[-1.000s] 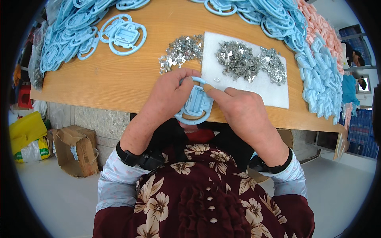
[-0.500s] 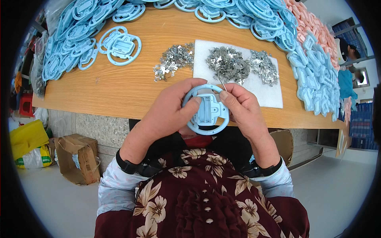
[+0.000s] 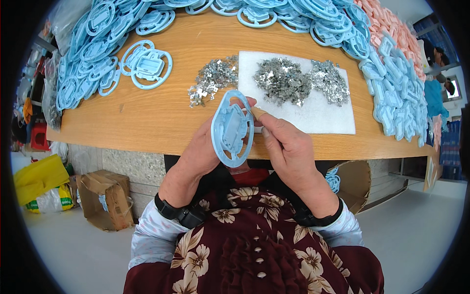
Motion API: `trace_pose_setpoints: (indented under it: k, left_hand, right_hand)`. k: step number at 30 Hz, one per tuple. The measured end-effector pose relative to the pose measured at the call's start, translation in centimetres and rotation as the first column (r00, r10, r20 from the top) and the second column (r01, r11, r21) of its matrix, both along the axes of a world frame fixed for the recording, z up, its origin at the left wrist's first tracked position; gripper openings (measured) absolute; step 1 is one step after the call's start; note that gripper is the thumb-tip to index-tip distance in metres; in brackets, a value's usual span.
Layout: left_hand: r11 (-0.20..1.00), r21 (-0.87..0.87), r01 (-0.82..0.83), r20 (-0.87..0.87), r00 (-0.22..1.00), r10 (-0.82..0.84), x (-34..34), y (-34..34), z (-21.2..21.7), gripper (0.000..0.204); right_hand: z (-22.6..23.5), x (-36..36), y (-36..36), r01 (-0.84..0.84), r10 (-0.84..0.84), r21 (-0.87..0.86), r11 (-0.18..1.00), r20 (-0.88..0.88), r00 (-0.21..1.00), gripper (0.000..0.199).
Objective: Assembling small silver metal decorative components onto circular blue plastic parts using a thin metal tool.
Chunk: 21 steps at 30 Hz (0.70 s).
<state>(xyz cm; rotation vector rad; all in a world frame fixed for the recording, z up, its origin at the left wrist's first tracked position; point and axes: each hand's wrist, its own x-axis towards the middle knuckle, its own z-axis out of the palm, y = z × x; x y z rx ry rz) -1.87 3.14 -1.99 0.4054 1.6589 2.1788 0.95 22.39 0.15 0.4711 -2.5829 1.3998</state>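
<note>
My left hand [image 3: 198, 149] grips a light-blue plastic toy steering wheel [image 3: 232, 128] from behind and below. The wheel is tilted nearly on edge, its moulded centre with a recessed compartment facing right; most of my left fingers are hidden behind it. My right hand [image 3: 289, 147] is closed, its thumb and index finger drawn together beside the wheel's right rim. A tan tip [image 3: 257, 113] at the index finger reaches the rim; I cannot make out whether it is a finger cover or a held thing. Beyond the hands lie small silvery metal clips [image 3: 283, 81] in heaps.
A white foam sheet [image 3: 333, 120] bears two of the clip heaps; another clip heap [image 3: 213, 78] lies on the wooden table [image 3: 147, 115]. Two blue wheels [image 3: 151, 68] lie left. Piled wheels [image 3: 93, 54], blue parts [image 3: 396, 93] and pink parts [image 3: 391, 29] line the edges. Cardboard boxes [image 3: 105, 198] stand below.
The wheel has tipped from facing me to nearly on edge and shifted left. My right hand has turned over at its rim; the thin metal tool seen there before is no longer visible.
</note>
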Motion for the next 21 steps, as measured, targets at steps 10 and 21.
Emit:
trace_pose_setpoints:
  k: [10, 21]
  left_hand:
    - [0.929, 0.366, -0.055, 0.283, 0.958, -0.055, 0.1, 1.5, -0.5, 0.054]
    - [0.996, -0.044, -0.073, 0.174, 0.982, 0.080, 0.6, 0.9, 1.4, 0.050]
  right_hand:
    - [-0.8, 0.4, 0.1, -0.011, 0.067, 0.264, 0.964, -0.202, 0.977, 0.044]
    - [1.1, 2.5, 0.4, -0.089, 0.109, -0.220, 0.972, 0.083, 0.991, 0.039]
